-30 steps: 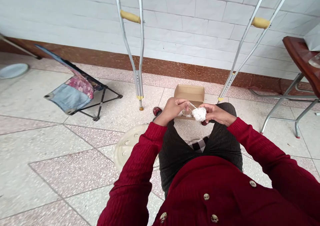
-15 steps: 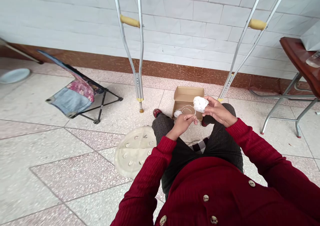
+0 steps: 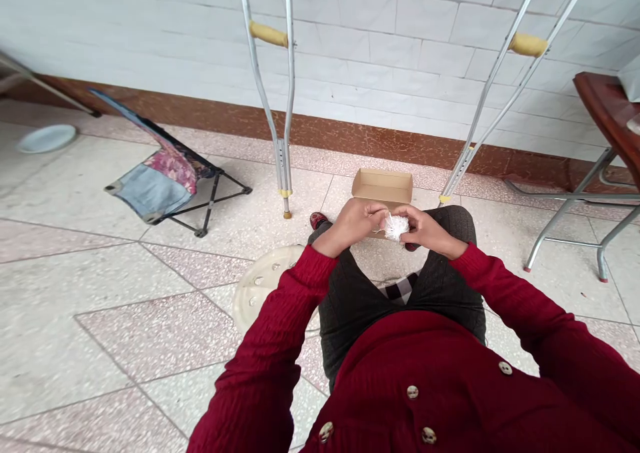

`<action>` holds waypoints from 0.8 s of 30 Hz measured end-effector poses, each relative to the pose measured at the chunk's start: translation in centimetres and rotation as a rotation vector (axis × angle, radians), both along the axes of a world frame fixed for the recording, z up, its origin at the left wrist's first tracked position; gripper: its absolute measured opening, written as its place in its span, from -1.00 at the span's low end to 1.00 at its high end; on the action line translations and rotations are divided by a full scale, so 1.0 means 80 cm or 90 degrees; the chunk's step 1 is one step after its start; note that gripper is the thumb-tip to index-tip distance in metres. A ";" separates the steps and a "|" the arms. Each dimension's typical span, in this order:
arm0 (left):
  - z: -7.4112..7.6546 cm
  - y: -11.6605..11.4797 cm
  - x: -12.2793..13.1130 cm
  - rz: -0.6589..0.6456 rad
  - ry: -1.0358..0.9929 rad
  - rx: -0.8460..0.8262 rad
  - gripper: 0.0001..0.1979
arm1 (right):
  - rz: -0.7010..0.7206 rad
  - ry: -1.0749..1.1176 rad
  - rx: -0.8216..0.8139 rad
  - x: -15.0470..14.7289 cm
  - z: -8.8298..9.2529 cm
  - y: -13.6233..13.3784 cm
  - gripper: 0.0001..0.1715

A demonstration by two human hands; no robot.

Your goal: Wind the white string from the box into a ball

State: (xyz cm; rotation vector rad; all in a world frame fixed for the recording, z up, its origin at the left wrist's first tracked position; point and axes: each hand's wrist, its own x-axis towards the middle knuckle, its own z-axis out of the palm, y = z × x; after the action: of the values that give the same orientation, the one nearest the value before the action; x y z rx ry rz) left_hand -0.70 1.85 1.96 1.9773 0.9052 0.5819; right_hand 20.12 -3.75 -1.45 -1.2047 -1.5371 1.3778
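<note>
I sit with both hands raised over my knees. My right hand (image 3: 427, 229) is closed around a small white ball of thread (image 3: 397, 226). My left hand (image 3: 356, 219) pinches the loose thread right beside the ball, fingers curled and touching it. Just beyond my hands an open cardboard box (image 3: 383, 187) lies on the floor. My red sleeves and dark trousers fill the lower part of the view.
Two metal crutches (image 3: 280, 99) (image 3: 493, 86) lean on the white tiled wall. A folding stool (image 3: 167, 173) stands left, a cream round perforated lid (image 3: 260, 286) lies by my left knee, a plate (image 3: 47, 138) far left, a red folding table (image 3: 607, 119) right.
My left hand has come back up from below to meet the ball, and my right hand has lowered the ball from above the box to between my knees.
</note>
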 end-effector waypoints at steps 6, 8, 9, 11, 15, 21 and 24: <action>-0.027 0.013 0.019 0.030 -0.103 -0.067 -0.64 | 0.043 0.242 -0.167 0.002 0.055 -0.021 -0.46; -0.042 0.007 0.028 0.043 -0.138 -0.092 -0.62 | -0.007 0.280 -0.163 0.004 0.064 -0.016 -0.47; -0.049 0.003 0.032 0.039 -0.152 -0.106 -0.61 | -0.041 0.283 -0.156 0.005 0.066 -0.012 -0.49; -0.060 -0.008 0.037 0.012 -0.166 -0.135 -0.60 | -0.116 0.254 -0.131 0.008 0.067 0.000 -0.53; -0.068 -0.036 0.036 -0.080 -0.114 -0.184 -0.60 | -0.274 0.083 0.049 0.021 0.052 0.033 -0.50; -0.031 -0.041 0.016 -0.094 -0.048 -0.134 -0.62 | -0.257 -0.201 0.157 0.028 -0.006 0.042 -0.53; -0.013 -0.023 0.007 -0.066 -0.027 -0.060 -0.65 | -0.084 -0.123 0.050 0.014 -0.024 0.015 -0.53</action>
State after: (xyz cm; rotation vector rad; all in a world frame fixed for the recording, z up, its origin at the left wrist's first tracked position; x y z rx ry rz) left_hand -0.16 0.04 0.91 1.9080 0.7847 0.5110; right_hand 21.28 -2.59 -3.37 -1.3966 -1.5955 1.1332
